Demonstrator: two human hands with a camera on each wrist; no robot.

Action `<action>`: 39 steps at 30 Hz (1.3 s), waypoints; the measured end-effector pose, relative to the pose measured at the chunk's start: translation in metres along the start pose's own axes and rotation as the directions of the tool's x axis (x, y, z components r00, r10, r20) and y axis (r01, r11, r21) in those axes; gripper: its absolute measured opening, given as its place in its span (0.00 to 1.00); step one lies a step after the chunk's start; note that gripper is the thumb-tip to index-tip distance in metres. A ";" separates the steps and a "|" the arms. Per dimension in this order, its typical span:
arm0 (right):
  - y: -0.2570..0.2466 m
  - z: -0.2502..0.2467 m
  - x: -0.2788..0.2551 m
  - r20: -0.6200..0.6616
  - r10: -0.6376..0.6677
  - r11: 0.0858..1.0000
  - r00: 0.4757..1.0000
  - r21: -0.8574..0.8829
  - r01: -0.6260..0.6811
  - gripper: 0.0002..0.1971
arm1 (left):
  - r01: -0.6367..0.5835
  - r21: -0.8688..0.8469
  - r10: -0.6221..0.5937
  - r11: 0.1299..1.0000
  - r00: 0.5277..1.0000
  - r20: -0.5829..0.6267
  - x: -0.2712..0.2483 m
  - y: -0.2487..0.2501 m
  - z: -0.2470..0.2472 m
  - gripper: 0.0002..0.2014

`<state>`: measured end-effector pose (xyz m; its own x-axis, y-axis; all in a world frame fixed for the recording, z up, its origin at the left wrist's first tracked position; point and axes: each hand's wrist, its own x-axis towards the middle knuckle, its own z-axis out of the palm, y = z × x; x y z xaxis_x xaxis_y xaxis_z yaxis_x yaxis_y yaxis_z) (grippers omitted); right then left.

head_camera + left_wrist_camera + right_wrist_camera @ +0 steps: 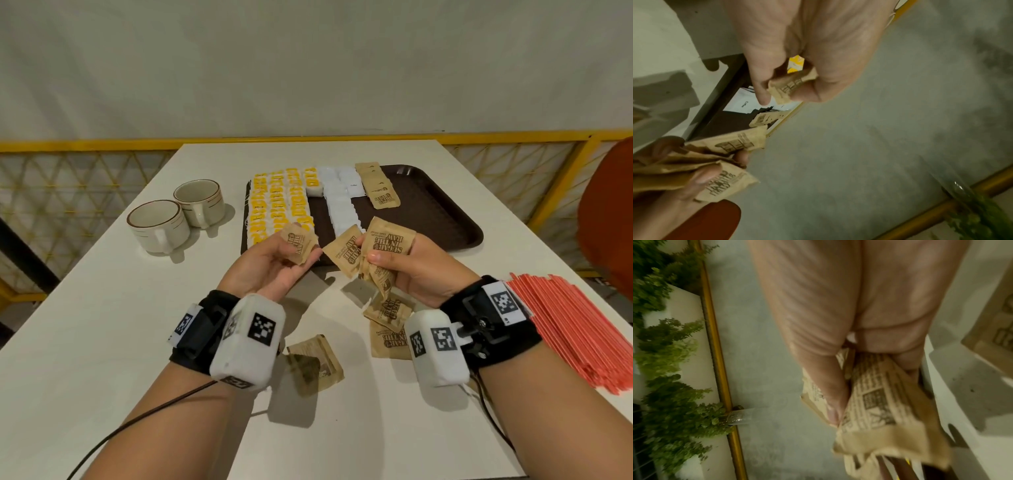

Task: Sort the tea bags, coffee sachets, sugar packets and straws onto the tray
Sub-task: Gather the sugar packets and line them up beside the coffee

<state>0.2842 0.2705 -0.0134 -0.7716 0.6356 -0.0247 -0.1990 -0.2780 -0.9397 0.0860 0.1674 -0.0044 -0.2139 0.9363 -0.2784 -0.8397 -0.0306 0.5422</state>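
Held one brown sugar packet (298, 246) in the left hand (274, 265), palm up, fingers and thumb curled round it, just in front of the near edge of the dark brown tray (442, 212). Clutched a fanned bunch of sugar packets (371, 251) in the right hand (416, 270), thumb clamped across the top one, a few drooping below the fist. Left more loose sugar packets (388, 325) lying on the white table (102, 308) beneath the right wrist, and another one (317, 363) beside the left wrist. Already laid in rows on the tray: yellow tea bags (277, 205) at the left, white coffee sachets (339, 202) in the middle, a short column of sugar packets (378, 188) beyond them. Kept the red straws (575, 329) heaped on the table at the right, off the tray. Stood two cups (178, 219) left of the tray.
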 end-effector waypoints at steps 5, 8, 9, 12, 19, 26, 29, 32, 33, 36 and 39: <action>-0.004 0.001 -0.002 -0.033 -0.016 1.000 0.999 0.018 0.017 0.21 | -0.123 0.303 0.129 0.945 0.992 -0.002 0.002 -0.002 -0.003 0.30; -0.006 0.003 -0.003 -0.041 -0.024 0.999 0.999 0.024 0.025 0.19 | -0.144 0.314 0.149 0.938 0.989 0.006 0.003 -0.005 -0.008 0.31; -0.007 0.003 -0.004 -0.043 -0.027 0.999 0.999 0.027 0.028 0.18 | -0.138 0.323 0.143 0.936 0.990 0.007 0.002 -0.005 -0.008 0.28; -0.007 0.002 -0.004 -0.032 -0.026 0.999 0.999 0.022 0.027 0.18 | -0.126 0.392 0.136 0.912 0.991 0.001 0.001 -0.006 -0.005 0.18; -0.007 0.000 -0.004 -0.018 -0.028 1.000 0.999 -0.008 0.028 0.24 | -0.149 0.536 0.237 0.831 0.967 -0.098 0.008 -0.008 -0.005 0.07; -0.009 0.001 -0.006 0.082 0.028 0.989 0.996 -0.150 -0.016 0.17 | 0.130 0.445 -0.146 0.886 0.989 0.001 -0.004 -0.015 0.007 0.14; -0.012 0.003 -0.005 0.138 0.115 0.950 0.984 -0.305 -0.068 0.17 | 0.287 0.507 -0.316 0.813 0.948 -0.030 -0.008 -0.017 0.010 0.17; -0.017 0.006 -0.002 0.183 0.209 0.890 0.961 -0.443 -0.109 0.13 | 0.352 0.545 -0.369 0.761 0.926 -0.081 -0.011 -0.021 0.013 0.26; -0.020 0.007 -0.001 0.195 0.236 0.863 0.952 -0.492 -0.113 0.13 | 0.368 0.561 -0.394 0.742 0.916 -0.080 -0.011 -0.022 0.013 0.28; -0.028 0.011 0.003 0.217 0.308 0.776 0.926 -0.620 -0.113 0.11 | 0.408 0.589 -0.486 0.697 0.874 -0.031 -0.011 -0.024 0.013 0.33; -0.031 0.015 0.007 0.234 0.329 0.747 0.915 -0.657 -0.101 0.12 | 0.427 0.590 -0.553 0.685 0.832 0.040 -0.009 -0.028 0.011 0.37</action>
<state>0.2760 0.2728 0.0208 -0.9126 0.3217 -0.2524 0.3262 0.2006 -0.9238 0.1166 0.1638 -0.0088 0.3067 0.8102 -0.4996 -0.3718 0.5851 0.7207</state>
